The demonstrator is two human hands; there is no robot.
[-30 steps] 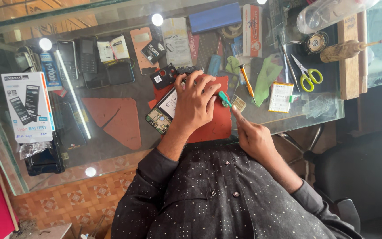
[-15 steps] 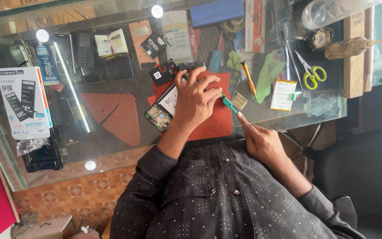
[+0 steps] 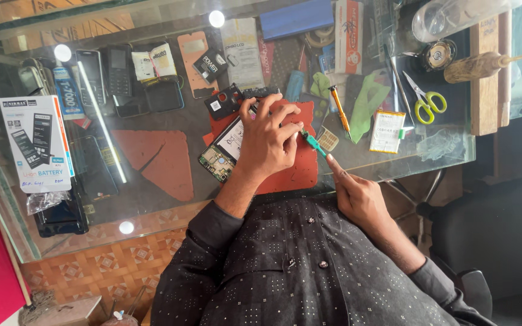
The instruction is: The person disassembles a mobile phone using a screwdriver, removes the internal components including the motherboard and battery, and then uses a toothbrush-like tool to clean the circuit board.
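Head view: white battery box (image 3: pixel 36 143) lies at the glass counter's (image 3: pixel 170 208) left end, white battery pack (image 3: pixel 387 130) right of centre, blue flat box (image 3: pixel 297 18) at the far edge. Left hand (image 3: pixel 271 142) presses flat, fingers spread, on opened phone (image 3: pixel 228 148) atop red mat (image 3: pixel 294 172). Right hand (image 3: pixel 357 196) grips green screwdriver (image 3: pixel 314 143), tip beside the left fingers.

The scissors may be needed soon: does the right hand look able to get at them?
Probably yes: the scissors lie uncovered on the glass, up-right of the right hand, though it holds a green tool.
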